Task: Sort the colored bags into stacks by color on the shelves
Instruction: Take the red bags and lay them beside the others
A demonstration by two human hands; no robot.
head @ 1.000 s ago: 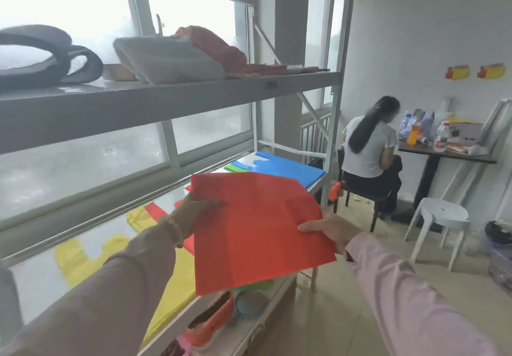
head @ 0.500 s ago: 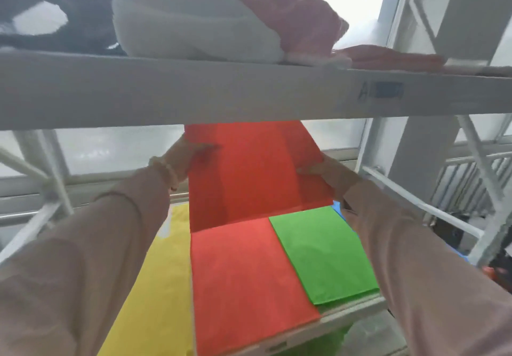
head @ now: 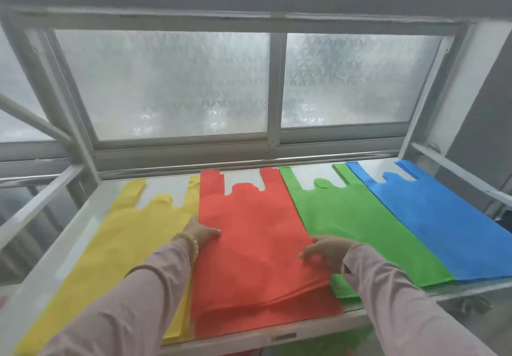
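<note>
My left hand lay flat with fingers spread on the left edge of the red bag stack, while my right hand pressed loosely open on its right edge. The stack sat on the shelf between the yellow bags on its left and the green bags on its right, with the blue bags farthest right.

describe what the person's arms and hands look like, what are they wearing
Both arms are covered to the wrist by long, loose sleeves in a pale dusty pink. The left hand is bare, with a light beaded bracelet around its wrist. The right hand is bare too, with no glove, ring or watch visible.
</note>
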